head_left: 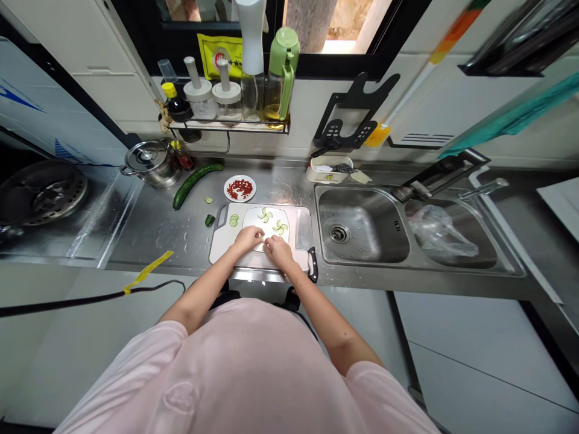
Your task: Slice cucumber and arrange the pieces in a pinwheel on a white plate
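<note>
Cucumber slices [265, 215] fanned on a white plate [253, 226] atop the cutting board [218, 244]; left hand [247, 240] and right hand [279, 252] at the plate's near edge, fingers [268, 242] bunched together, any pinched slice too small to tell.

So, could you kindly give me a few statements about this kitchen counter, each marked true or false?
1. The left hand and right hand are both over a white plate on a cutting board. True.
2. The right hand holds a kitchen knife. False: the kitchen knife lies at the cutting board's right edge.
3. The whole cucumber lies in the sink. False: the whole cucumber lies on the steel counter, left of the cutting board.
4. A small plate holds red pieces. True.
5. A plastic bag lies in the sink's right basin. True.
</note>
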`<state>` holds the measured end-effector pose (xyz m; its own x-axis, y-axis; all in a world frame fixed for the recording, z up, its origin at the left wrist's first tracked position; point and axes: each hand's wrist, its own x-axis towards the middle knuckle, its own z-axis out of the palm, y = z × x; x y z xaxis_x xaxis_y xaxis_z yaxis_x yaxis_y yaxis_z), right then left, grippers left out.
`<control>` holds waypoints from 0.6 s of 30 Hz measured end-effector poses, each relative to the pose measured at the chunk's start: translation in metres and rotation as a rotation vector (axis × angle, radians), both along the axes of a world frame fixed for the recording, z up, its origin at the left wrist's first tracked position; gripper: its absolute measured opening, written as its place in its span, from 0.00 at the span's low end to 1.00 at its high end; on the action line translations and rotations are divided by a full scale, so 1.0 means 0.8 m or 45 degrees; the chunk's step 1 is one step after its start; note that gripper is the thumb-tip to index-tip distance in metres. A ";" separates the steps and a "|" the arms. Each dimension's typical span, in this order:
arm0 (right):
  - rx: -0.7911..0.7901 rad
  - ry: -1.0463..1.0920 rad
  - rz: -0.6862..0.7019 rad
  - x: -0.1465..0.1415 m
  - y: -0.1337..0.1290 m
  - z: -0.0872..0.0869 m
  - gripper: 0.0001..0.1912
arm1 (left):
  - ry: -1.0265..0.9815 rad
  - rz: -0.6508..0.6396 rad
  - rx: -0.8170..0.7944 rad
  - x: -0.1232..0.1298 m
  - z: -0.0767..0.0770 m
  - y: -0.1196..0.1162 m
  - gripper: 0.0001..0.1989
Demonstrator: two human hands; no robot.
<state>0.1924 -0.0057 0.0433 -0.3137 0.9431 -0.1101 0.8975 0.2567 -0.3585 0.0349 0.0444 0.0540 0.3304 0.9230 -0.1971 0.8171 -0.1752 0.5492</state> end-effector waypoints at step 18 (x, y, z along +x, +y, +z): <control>0.046 0.196 -0.048 0.007 0.005 0.003 0.10 | -0.070 0.060 -0.009 -0.004 0.003 -0.001 0.12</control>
<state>0.1983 -0.0018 0.0454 -0.2890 0.9569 -0.0292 0.8417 0.2394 -0.4840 0.0316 0.0437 0.0566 0.2971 0.9365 -0.1864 0.7928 -0.1332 0.5947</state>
